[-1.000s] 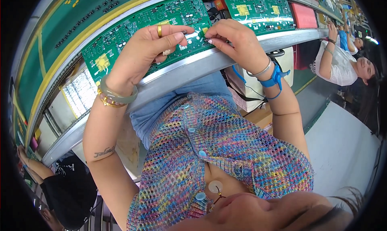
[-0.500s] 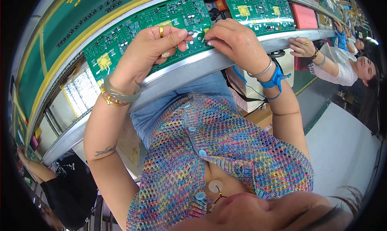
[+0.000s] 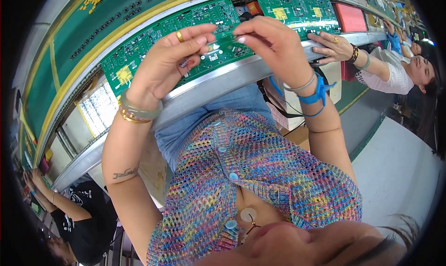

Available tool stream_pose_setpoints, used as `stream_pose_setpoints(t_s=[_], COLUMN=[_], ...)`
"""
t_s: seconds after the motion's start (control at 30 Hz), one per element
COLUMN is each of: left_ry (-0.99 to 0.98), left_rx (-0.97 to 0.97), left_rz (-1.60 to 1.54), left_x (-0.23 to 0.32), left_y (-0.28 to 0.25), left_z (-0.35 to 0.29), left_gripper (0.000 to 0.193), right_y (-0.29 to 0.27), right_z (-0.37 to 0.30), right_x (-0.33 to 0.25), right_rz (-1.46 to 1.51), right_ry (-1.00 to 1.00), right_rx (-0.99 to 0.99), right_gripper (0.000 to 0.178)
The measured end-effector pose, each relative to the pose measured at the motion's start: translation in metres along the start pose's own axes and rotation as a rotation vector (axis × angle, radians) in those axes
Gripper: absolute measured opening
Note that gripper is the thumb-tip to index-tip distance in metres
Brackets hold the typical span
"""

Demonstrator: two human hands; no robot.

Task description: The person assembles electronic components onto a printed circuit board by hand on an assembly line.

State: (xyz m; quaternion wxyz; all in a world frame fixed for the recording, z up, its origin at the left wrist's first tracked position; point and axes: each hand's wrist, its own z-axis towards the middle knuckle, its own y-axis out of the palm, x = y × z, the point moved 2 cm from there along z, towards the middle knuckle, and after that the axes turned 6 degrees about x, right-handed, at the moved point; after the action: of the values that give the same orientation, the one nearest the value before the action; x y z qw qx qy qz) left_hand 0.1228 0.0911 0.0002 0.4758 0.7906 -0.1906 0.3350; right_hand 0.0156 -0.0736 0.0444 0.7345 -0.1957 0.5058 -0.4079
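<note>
A green circuit board (image 3: pixel 160 33) crowded with small parts lies in front of me, under both hands. Above it is my left hand (image 3: pixel 169 57), its thumb and index finger apart. A small dark component (image 3: pixel 184 63) sits against its curled lower fingers. My right hand (image 3: pixel 274 40) hovers over the board's right part with thumb and index finger pinched together. Whatever lies between those fingertips is too small to name. Beyond my right hand is a second green circuit board (image 3: pixel 299 24) with yellow patches.
A metal rail (image 3: pixel 209 82) runs along the near side of the boards. Black components (image 3: pixel 100 38) stand in rows on the far green surface, near yellow pieces (image 3: pixel 95 0). At right are a pink-red block (image 3: pixel 350 19) and a co-worker's hand (image 3: pixel 332 47); another person (image 3: pixel 86 215) is at lower left.
My left thumb and index finger have parted, and the dark component has shifted from their tips to the lower fingers. The co-worker's hand at right has come onto the second board's near edge.
</note>
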Motion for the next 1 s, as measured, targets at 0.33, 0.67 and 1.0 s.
stream_pose_setpoints(t_s=[0.33, 0.67, 1.0], left_ry=[-0.084, 0.0, 0.119], left_rx=[0.068, 0.119, 0.11], left_rz=[-0.226, -0.125, -0.209], left_x=[0.001, 0.005, 0.022], left_y=[-0.003, -0.004, -0.021], left_z=[0.001, 0.002, -0.002], left_gripper=[0.037, 0.04, 0.034], right_y=[-0.002, -0.004, 0.013], right_z=[-0.019, -0.014, -0.022], right_x=[0.033, 0.024, -0.03], right_rz=[-0.098, -0.219, 0.007], right_ry=[0.015, -0.173, -0.268], right_rx=[-0.128, -0.196, -0.125], right_gripper=[0.013, 0.014, 0.025])
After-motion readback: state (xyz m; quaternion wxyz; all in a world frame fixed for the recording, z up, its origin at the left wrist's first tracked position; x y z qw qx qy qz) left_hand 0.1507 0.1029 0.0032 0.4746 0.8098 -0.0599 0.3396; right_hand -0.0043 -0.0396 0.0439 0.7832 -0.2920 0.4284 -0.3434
